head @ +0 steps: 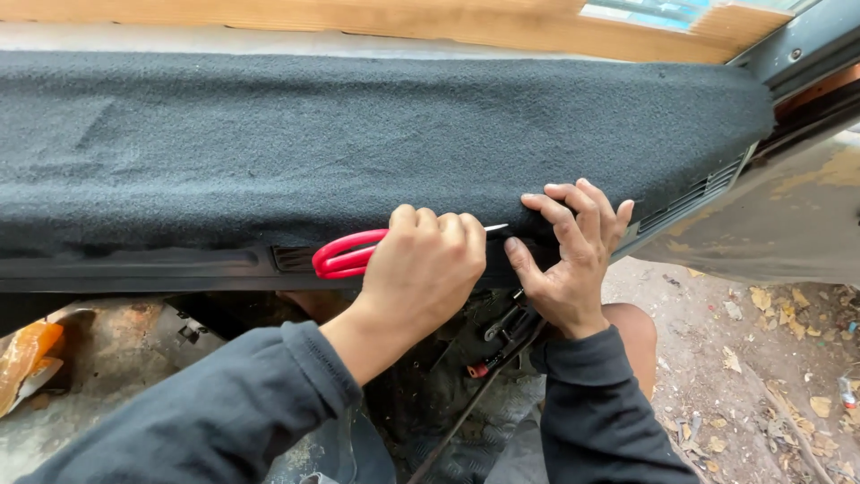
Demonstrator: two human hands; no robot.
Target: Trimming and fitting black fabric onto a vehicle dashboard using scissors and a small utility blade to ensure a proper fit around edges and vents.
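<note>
Left hand (430,269) fisted around red-handled scissors (345,255), long axis roughly level, blade tip pointing right toward the right hand (569,246). Right hand pinches the edge of the dark felt covering (358,134) (fingers on top, thumb under). Felt drapes over a black panel (134,267); wooden beam (403,18) beyond.

above: felt-covered panel (358,143) blocks | below: cables (502,345) crowd | right: open ground (761,358)

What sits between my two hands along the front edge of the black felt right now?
In the head view, the scissors' blade tip pokes out of the left hand toward the right hand, which pinches the black felt edge.
</note>
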